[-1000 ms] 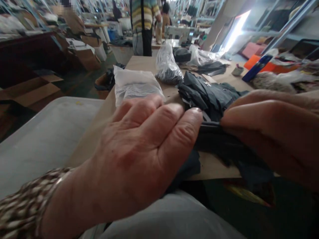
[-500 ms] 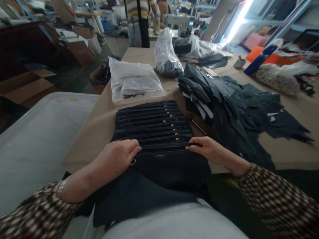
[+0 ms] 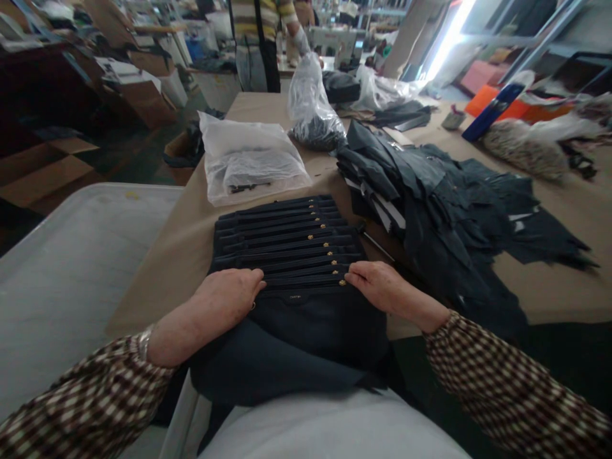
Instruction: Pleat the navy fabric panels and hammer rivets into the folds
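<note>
A stepped stack of dark navy zippered pouches [image 3: 287, 242] with small gold pulls lies on the brown table [image 3: 182, 248] in front of me. The nearest pouch [image 3: 310, 319] hangs over the table's front edge toward my lap. My left hand [image 3: 229, 296] presses flat on its left end, fingers together, a ring showing. My right hand [image 3: 377, 284] rests on its right end, fingertips by the gold zipper pull [image 3: 342, 282].
A heap of dark cut fabric pieces [image 3: 430, 204] lies right of the stack. Behind are a flat clear bag [image 3: 248, 159] and an upright plastic bag [image 3: 313, 108]. A white tub [image 3: 71, 280] stands at my left. A person in a striped top [image 3: 258, 32] stands at the far end.
One second ago my hands were close to the camera gripping a dark piece. They have since set it down on the front of the stack and now press it flat.
</note>
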`<state>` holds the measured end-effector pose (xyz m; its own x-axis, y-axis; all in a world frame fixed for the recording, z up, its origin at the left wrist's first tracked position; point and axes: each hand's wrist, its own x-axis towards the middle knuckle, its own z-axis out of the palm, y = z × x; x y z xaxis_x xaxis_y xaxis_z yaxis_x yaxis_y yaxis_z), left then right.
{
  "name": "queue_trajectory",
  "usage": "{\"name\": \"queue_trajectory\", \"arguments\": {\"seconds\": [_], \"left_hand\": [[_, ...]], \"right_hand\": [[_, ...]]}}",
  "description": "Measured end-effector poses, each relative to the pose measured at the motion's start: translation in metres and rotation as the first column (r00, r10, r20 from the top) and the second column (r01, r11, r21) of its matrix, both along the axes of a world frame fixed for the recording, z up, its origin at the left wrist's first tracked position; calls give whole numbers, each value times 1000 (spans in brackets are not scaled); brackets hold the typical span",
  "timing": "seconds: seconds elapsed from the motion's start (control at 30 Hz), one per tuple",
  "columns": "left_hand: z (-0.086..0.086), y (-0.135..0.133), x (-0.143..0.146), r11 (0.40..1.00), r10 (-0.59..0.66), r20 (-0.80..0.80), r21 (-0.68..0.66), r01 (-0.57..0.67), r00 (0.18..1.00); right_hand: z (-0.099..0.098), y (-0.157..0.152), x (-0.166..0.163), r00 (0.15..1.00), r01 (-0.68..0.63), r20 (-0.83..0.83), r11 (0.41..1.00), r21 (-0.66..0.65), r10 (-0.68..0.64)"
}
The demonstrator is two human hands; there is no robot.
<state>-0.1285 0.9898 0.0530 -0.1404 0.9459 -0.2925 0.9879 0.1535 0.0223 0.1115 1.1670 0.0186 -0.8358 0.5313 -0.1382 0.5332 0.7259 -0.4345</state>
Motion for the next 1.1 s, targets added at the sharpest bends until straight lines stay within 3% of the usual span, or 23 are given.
{"name": "queue_trajectory", "arguments": {"seconds": [0.1,0.27,0.43,0.6,0.73,0.8,0.9,1.0,1.1], "left_hand": [[4,2,0,999,7,-12,-37,-7,1000],[6,2,2,998,0,-95,-65,-6,995],[12,1,6,995,-67,-168,-78,55,984],[11,5,37,977,-98,-257,160,142,961],[-25,6,67,860,-342,-115,363,360,933],[-52,6,71,783,-416,-153,440,439,896],[-82,7,65,663,-427,-289,544,514,857],[-89,6,56,603,-422,-373,566,563,826],[-86,8,53,574,-430,-409,564,593,805]], "right_hand": [[5,-1,-1,1000,-24,6,1000,12,24],[-1,-2,-7,996,-68,61,985,157,59],[-4,-4,-7,993,-101,78,974,202,86],[-1,-5,-9,993,-97,81,973,208,81],[1,-10,-10,997,-65,56,975,213,54],[2,-10,-8,998,-54,2,979,199,55],[8,5,1,986,-20,-161,985,173,49],[27,48,15,937,121,-346,972,202,-44],[54,116,26,897,333,-391,895,296,-205]]}}
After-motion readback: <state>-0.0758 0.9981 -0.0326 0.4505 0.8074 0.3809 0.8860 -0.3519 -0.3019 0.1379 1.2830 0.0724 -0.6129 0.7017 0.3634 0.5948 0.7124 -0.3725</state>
